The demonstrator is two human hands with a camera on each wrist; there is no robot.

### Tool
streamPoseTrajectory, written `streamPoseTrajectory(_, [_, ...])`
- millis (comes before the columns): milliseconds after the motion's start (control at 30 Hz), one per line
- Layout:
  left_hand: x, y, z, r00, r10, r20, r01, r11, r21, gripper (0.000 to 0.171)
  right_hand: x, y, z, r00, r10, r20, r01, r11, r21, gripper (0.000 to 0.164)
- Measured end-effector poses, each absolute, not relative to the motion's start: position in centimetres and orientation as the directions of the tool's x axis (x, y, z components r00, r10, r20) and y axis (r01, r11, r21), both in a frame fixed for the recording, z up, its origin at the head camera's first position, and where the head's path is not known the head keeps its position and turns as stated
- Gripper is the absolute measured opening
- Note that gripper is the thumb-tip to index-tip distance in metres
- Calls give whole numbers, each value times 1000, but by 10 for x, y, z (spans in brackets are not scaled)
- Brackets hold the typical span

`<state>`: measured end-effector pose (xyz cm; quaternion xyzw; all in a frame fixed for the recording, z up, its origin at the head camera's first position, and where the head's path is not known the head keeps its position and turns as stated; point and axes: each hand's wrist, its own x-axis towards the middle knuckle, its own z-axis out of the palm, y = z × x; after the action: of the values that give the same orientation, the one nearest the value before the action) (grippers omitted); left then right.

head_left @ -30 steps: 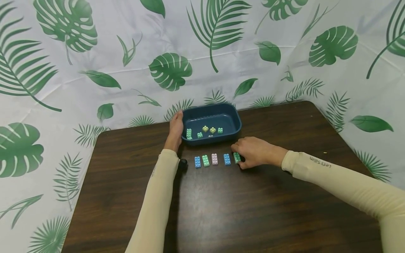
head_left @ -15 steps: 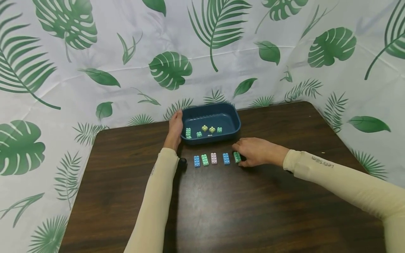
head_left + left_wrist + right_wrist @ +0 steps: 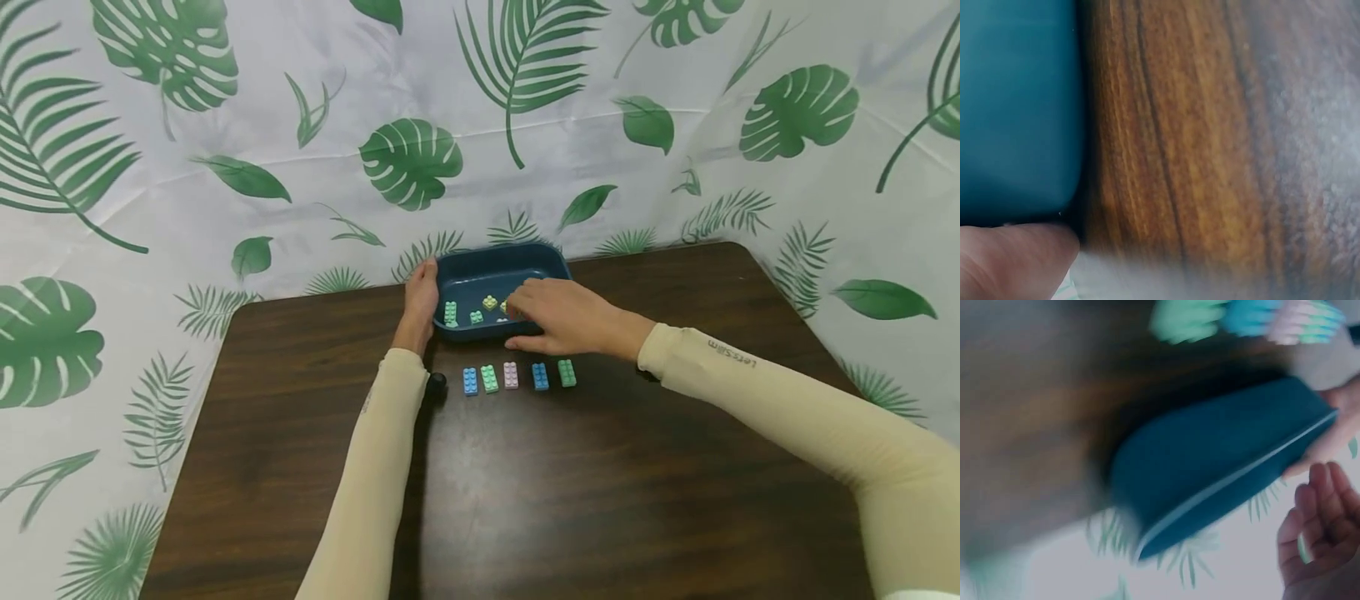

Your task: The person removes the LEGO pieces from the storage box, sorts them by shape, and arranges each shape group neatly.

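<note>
Blue tray (image 3: 480,333) under my right hand (image 3: 561,318)

Loosely bent, these fingers hang over the tray's front edge; my left hand (image 3: 420,302) rests straight-fingered along its left end. Five bricks (image 3: 511,375) line up before it, smaller yellow bricks (image 3: 490,302) inside.

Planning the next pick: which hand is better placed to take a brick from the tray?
Likely the right hand: it is over the tray, while the left hand holds the tray's end.

Both arms (image 3: 371,450) outstretched, right hand (image 3: 562,317) loosely bent, thumb (image 3: 527,343) apart
</note>
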<state>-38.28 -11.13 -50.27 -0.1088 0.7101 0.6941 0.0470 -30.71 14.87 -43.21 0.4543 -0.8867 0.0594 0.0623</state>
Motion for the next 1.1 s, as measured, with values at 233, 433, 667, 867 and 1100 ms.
streamPoseTrajectory(233, [-383, -110, -504, -971, -94, -218, -220, 12, 975, 58, -334, 104, -437, -751, -658, 50, -621, 680, -389, 42])
streamPoseTrajectory(433, [-383, -109, -507, -972, -98, -215, -216, 1, 976, 56, -356, 77, -441, -801, -594, -75, -497, 729, -471, 55])
streamPoseTrajectory(667, [-383, -116, -506, -976, -90, -200, -201, 12, 979, 56, -380, 47, -439, -776, -580, -249, -445, 782, -437, 60])
streamPoseTrajectory(867, [-382, -118, -508, -975, -71, -211, -212, -5, 977, 56, -393, 29, -440, -759, -561, -329, -450, 818, -357, 51])
streamPoseTrajectory(1100, [-387, -120, -506, -978, -72, -193, -192, -26, 981, 47, -400, 12, -436, -782, -525, -337, -465, 851, -246, 37])
